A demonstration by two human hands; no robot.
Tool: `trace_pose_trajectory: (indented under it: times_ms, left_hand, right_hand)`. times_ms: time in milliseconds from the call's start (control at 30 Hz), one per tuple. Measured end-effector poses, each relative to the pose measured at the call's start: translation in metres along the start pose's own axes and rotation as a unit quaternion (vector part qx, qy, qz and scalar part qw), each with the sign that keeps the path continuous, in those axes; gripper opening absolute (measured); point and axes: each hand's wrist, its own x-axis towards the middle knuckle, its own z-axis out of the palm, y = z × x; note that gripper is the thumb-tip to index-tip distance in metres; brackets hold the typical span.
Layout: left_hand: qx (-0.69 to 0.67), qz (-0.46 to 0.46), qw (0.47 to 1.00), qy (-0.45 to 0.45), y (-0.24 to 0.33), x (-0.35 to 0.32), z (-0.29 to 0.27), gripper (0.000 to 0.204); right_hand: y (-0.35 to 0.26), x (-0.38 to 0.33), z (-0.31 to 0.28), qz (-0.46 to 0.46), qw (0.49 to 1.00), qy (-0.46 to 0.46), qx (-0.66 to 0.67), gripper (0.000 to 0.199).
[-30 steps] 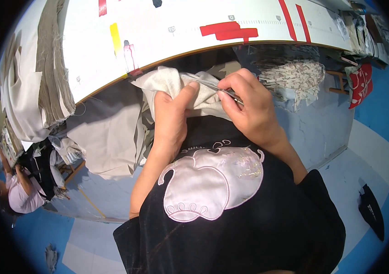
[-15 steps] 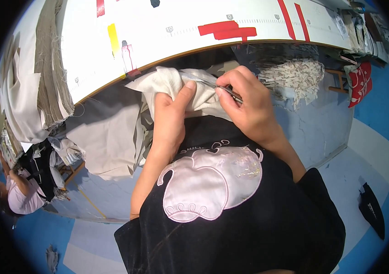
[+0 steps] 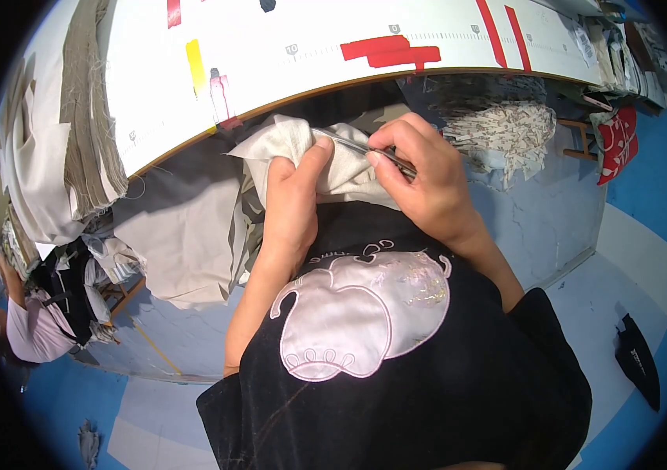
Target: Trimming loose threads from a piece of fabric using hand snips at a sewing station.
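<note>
A bunched piece of cream cloth [image 3: 349, 168] hangs just below the front edge of the white table. My left hand [image 3: 294, 188] is closed on its left part, with the thumb on top pressing a fold. In my right hand [image 3: 426, 168], pinched between thumb and fingers, is a slim, pointed metal tool [image 3: 358, 146]; whether it is tweezers or thread snips I cannot tell. Its tip points left and meets the cloth close to my left thumb. The left fingers are hidden under the cloth.
The white table [image 3: 255, 70] bears ruler marks and coloured tape. Grey-beige cloths [image 3: 87, 117] drape over its left end, and a large beige piece [image 3: 181, 235] hangs below. Patterned fabric scraps [image 3: 506, 137] are heaped at right, near a red cloth [image 3: 618, 145]. Another person [image 3: 36, 329] works at left.
The cloth has shifted slightly, with its left corner drawn in and its folds rearranged. The tool tip has edged left, nearer my left thumb. At left, the other person's arm has moved.
</note>
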Motion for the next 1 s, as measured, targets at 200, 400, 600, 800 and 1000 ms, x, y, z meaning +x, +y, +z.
trace_pose_trajectory:
  times_ms: [200, 400, 600, 800, 1000]
  left_hand:
    - [-0.001, -0.018, 1.0, -0.003, -0.005, 0.004, -0.006, 0.011]
    - [-0.023, -0.001, 0.999, 0.023, -0.003, -0.001, 0.008, 0.023]
    - [-0.004, -0.03, 0.999, -0.027, -0.007, -0.007, 0.007, 0.021]
    - [0.031, -0.001, 0.999, 0.012, -0.009, -0.009, 0.005, 0.018]
    - [0.093, 0.019, 0.995, -0.011, -0.013, -0.012, 0.003, 0.015]
  right_hand:
    - [0.003, 0.0, 0.003, -0.017, 1.0, 0.002, -0.007, 0.016]
    - [0.001, -0.002, 0.009, -0.02, 1.0, 0.008, -0.003, 0.015]
    - [0.002, 0.005, 0.014, -0.003, 0.996, 0.077, 0.035, 0.016]
    - [0.004, 0.007, 0.007, -0.015, 0.998, -0.019, -0.06, 0.024]
    - [0.009, 0.009, 0.012, -0.035, 0.993, 0.008, -0.115, 0.024]
